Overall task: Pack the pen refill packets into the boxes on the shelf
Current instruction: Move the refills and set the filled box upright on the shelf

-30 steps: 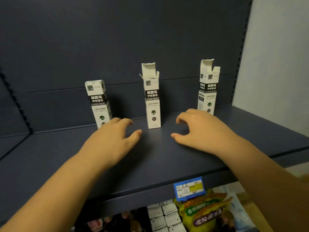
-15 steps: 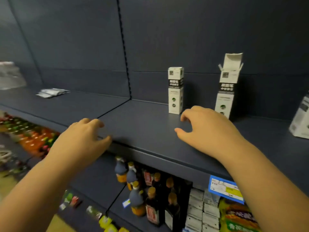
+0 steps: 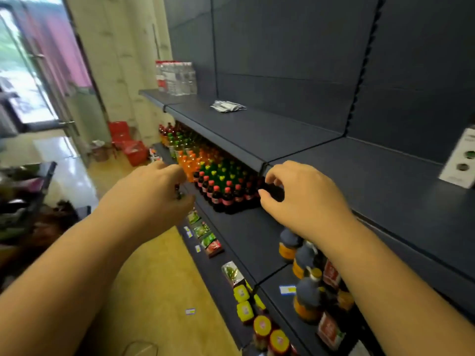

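Dark blue retail shelving [image 3: 295,129] fills the right half of the frame, with a tiled aisle and a glazed door at upper left. Pen refill packets [image 3: 227,106] lie in a loose, fanned pile on the shelf, upper centre of frame, well apart from both hands. One white refill box [image 3: 460,160] shows at the right edge, cropped, so whether its top is open cannot be told. A shrink-wrapped case of water bottles [image 3: 176,77] stands beyond the packets. Soft-drink bottles [image 3: 218,181] fill the shelf below.

Left hand [image 3: 151,194], centre left, hangs over the aisle, fingers loosely curled, holding nothing. Right hand [image 3: 300,199], centre, hovers at the shelf's front edge, fingers bent and slightly spread, thumb apart, likewise empty.

Assessment: the packets appear to be thin, clear film sleeves, so they are probably very light and limp across their width. The refills inside should stiffen them lengthwise. Film is likely slick, and the pile may slide or shed pieces if gripped loosely. Recommended hold: pinch one packet across its middle between thumb and fingers, then feed it end-first into a box.
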Demonstrator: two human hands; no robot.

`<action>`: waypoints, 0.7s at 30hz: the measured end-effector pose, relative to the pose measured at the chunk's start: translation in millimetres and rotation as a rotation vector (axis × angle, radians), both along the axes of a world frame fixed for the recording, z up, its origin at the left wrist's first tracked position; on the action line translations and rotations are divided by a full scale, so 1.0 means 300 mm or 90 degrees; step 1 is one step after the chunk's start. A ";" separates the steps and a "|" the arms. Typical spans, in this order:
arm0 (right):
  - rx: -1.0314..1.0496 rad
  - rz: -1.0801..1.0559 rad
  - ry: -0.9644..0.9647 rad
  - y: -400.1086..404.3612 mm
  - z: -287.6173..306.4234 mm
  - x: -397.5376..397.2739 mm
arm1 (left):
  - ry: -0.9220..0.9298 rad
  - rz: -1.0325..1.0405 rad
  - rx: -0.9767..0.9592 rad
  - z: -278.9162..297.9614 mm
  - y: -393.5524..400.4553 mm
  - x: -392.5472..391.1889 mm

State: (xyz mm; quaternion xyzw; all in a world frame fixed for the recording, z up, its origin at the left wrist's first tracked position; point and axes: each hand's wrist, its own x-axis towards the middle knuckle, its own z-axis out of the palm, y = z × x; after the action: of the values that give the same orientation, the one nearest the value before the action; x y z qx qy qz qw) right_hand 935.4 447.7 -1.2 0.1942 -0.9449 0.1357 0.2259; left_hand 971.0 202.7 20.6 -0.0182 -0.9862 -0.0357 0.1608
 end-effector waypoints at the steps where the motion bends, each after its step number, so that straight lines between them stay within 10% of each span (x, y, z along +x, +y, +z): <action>1: 0.024 0.016 -0.014 -0.053 -0.012 -0.031 | 0.000 0.024 0.012 -0.013 -0.058 -0.003; 21: 0.093 0.101 -0.069 -0.733 -0.056 -0.671 | -0.066 0.142 0.080 -0.092 -0.812 -0.499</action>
State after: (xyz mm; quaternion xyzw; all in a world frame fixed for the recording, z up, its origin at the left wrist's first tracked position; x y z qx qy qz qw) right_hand 734.2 227.8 -18.1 0.2770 -0.9446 0.0945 0.1486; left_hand 821.3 -40.9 -7.1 0.1032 -0.9849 -0.0801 0.1135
